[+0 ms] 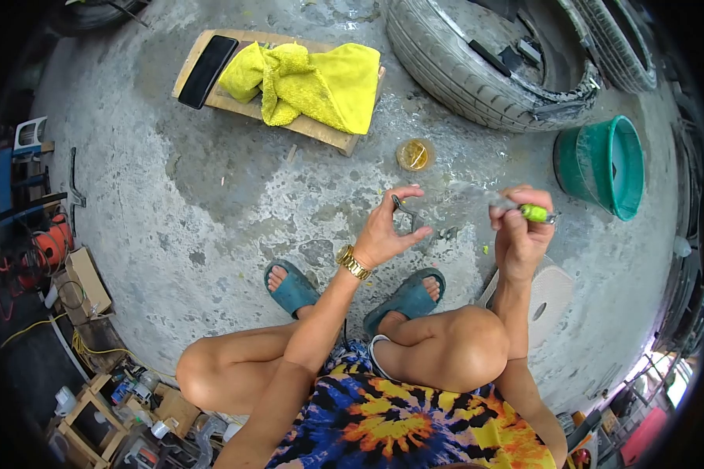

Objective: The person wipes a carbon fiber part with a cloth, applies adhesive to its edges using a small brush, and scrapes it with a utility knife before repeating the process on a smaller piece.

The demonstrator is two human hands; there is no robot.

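Observation:
My left hand [378, 234], with a gold watch on the wrist, holds a small dark curved metal part [404, 209] in its fingers. Thumb and forefinger are spread around that part. Over to the right, my right hand [520, 234] is closed on a slim tool with a lime-green handle [533, 213]; its grey end points toward my left hand and its tip is smeared by motion. A small clear cup of amber liquid [415, 155] stands on the floor just beyond both hands, with a thin stick-like thing in it.
Ahead on the left, a low wooden stool [344, 142] bears a yellow cloth [321, 82] and a black phone [208, 72]. A large tyre [461, 82] lies at the back right, near a green bucket [587, 172]. Tools and boxes line the left edge.

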